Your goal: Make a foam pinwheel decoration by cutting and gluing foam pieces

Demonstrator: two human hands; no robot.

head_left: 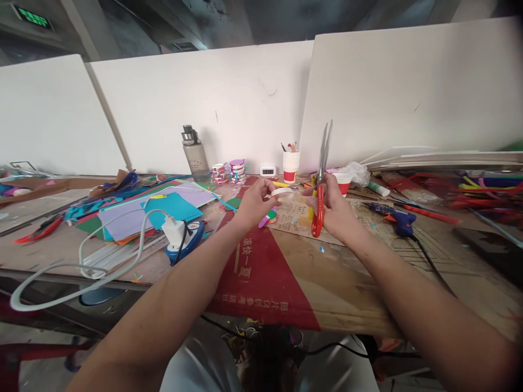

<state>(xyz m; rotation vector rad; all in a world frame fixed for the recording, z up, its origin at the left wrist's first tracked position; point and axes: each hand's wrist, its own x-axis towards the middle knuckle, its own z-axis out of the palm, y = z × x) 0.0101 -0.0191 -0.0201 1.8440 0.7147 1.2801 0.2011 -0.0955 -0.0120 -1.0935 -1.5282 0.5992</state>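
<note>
My left hand (257, 201) pinches a thin white ring (283, 191) between thumb and fingers, in front of me above the table. My right hand (335, 209) is closed around scissors with red handles (320, 209), their metal blades pointing up. A strip of yellow shows beside the handles, and I cannot make out whether it belongs to the scissors. Under my left hand lies a small round piece with green and purple on it (270, 216). A flattened cardboard sheet (302, 283), partly red, covers the table's front.
Coloured paper sheets (175, 209), a blue power strip (196, 234) with a looping white cable, and a grey bottle (195, 155) are at left. Stacked paper cups (291, 163) and a small clock (268, 171) stand behind. A blue glue gun (402, 222) lies at right.
</note>
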